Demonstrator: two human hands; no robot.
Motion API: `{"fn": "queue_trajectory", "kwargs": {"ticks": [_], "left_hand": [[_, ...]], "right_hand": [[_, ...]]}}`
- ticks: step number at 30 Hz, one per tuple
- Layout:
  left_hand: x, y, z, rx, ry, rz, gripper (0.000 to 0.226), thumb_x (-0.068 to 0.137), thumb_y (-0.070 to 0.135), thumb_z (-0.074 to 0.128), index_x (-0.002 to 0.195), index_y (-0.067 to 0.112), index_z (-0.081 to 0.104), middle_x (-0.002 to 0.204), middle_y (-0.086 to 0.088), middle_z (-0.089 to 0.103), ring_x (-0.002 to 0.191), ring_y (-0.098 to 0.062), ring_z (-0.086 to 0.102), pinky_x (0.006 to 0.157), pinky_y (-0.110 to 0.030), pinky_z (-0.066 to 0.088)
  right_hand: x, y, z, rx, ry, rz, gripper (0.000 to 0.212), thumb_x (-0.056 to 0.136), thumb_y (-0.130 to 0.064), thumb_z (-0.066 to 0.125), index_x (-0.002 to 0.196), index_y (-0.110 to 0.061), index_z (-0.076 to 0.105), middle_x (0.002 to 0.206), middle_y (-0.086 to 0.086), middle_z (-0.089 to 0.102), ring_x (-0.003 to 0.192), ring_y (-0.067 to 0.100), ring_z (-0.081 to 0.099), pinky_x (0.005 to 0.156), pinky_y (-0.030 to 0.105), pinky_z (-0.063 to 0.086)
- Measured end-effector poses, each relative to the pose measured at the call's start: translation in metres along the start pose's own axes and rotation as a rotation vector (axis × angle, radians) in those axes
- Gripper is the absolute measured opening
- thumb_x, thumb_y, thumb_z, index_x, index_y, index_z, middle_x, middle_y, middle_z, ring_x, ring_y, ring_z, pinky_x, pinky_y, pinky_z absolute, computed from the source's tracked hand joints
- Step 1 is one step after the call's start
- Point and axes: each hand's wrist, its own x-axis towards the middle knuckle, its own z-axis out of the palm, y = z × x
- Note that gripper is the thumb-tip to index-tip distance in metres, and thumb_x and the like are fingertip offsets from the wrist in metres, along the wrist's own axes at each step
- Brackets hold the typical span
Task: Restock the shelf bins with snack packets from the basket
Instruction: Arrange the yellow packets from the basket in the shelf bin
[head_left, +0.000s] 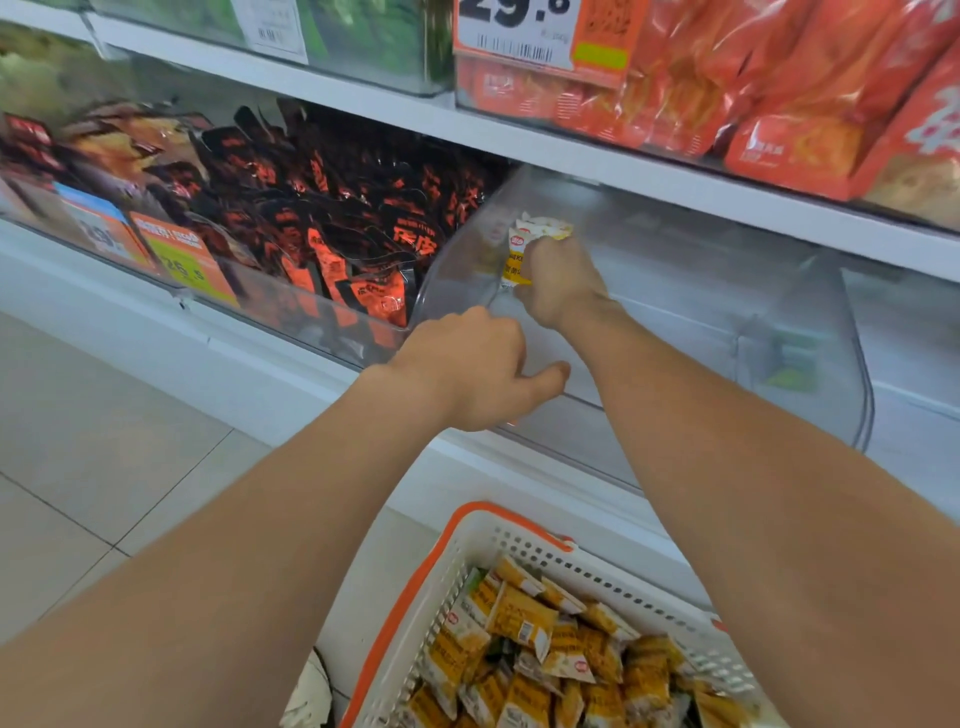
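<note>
while the right hand (561, 291) clutches yellow-and-white snack packets (535, 244) inside the clear plastic shelf bin (701, 332), the left hand (467, 364) curls at its front edge, grip unclear; next: release, refill from white-and-orange basket (519, 540).

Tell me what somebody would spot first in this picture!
Probably the right hand, gripping yellow snack packets inside the clear bin at the middle of the shelf, while the left hand holds that bin's front edge. Next, the white basket with an orange rim, bottom centre, full of more such packets. The black-and-orange packets in the bin to the left stand out too.
</note>
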Motion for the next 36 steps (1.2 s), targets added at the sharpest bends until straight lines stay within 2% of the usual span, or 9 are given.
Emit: {"fn": "queue_trajectory", "kwargs": {"ticks": [6,11,14,17,21,28,30,32,36], "left_hand": [[-0.005,0.004,-0.004,-0.040,0.003,-0.020,0.059,0.102,0.060,0.042,0.060,0.019,0.049,0.067,-0.004,0.051,0.068,-0.034,0.056,0.064,-0.037,0.042],[-0.023,0.023,-0.011,0.166,0.276,0.119,0.017,0.097,0.030,0.052,0.095,0.015,0.061,0.095,-0.012,0.064,0.096,-0.039,0.056,0.073,-0.038,0.039],[-0.048,0.052,-0.011,0.154,0.374,0.072,0.019,0.092,0.026,0.056,0.104,0.012,0.059,0.097,-0.013,0.064,0.094,-0.039,0.059,0.066,-0.038,0.033],[-0.074,0.082,0.015,0.091,0.077,-0.027,0.020,0.093,0.032,0.057,0.105,0.016,0.058,0.099,-0.012,0.063,0.093,-0.038,0.063,0.065,-0.037,0.043],[-0.099,0.109,0.060,0.195,-0.465,0.024,0.018,0.099,0.038,0.057,0.104,0.020,0.057,0.101,-0.007,0.055,0.086,-0.027,0.056,0.074,-0.037,0.045],[-0.114,0.124,0.165,0.300,-0.756,0.110,0.029,0.103,0.021,0.055,0.078,0.009,0.052,0.079,-0.004,0.051,0.076,-0.026,0.061,0.067,-0.040,0.052],[-0.115,0.127,0.185,0.351,-0.812,0.177,0.022,0.106,0.021,0.053,0.108,0.002,0.064,0.094,-0.011,0.059,0.095,-0.033,0.066,0.080,-0.047,0.058],[-0.115,0.126,0.202,0.499,-0.835,0.250,0.048,0.105,0.013,0.052,0.152,0.012,0.041,0.139,-0.019,0.052,0.125,-0.045,0.054,0.104,-0.058,0.048],[-0.112,0.122,0.218,0.647,-0.877,0.347,0.073,0.106,0.007,0.049,0.165,0.027,0.010,0.171,-0.018,0.004,0.147,-0.059,0.022,0.112,-0.065,0.034]], "right_hand": [[-0.038,0.010,-0.020,0.235,-0.035,0.034,0.036,0.088,-0.017,0.058,0.123,-0.013,0.066,0.125,0.018,0.061,0.116,0.039,0.058,0.100,0.039,0.052],[-0.124,0.021,-0.053,0.364,0.269,-0.059,0.025,0.086,-0.026,0.055,0.107,-0.023,0.068,0.083,0.005,0.072,0.080,0.029,0.067,0.080,0.037,0.057],[-0.190,0.029,-0.069,0.366,0.373,-0.145,0.020,0.085,-0.028,0.054,0.100,-0.025,0.065,0.075,-0.006,0.065,0.068,0.022,0.062,0.068,0.038,0.054],[-0.251,0.042,-0.077,0.237,0.290,-0.206,0.019,0.085,-0.033,0.051,0.100,-0.027,0.062,0.075,-0.008,0.065,0.071,0.024,0.064,0.065,0.040,0.055],[-0.304,0.065,-0.065,0.008,-0.083,-0.169,0.019,0.088,-0.038,0.052,0.100,-0.028,0.063,0.081,-0.004,0.068,0.081,0.026,0.067,0.065,0.036,0.055],[-0.344,0.094,-0.023,-0.188,-0.450,-0.183,0.021,0.096,-0.029,0.053,0.112,-0.019,0.063,0.105,0.008,0.061,0.081,0.028,0.057,0.061,0.034,0.039],[-0.346,0.098,-0.016,-0.216,-0.512,-0.212,0.018,0.097,-0.025,0.053,0.111,-0.019,0.063,0.101,0.006,0.059,0.077,0.025,0.057,0.055,0.032,0.035],[-0.345,0.103,-0.011,-0.214,-0.570,-0.224,0.014,0.097,-0.021,0.053,0.107,-0.018,0.062,0.092,0.004,0.052,0.076,0.025,0.059,0.050,0.030,0.035],[-0.339,0.104,-0.005,-0.139,-0.637,-0.273,0.008,0.098,-0.019,0.053,0.105,-0.021,0.056,0.087,0.001,0.045,0.072,0.023,0.057,0.051,0.031,0.036]]}}
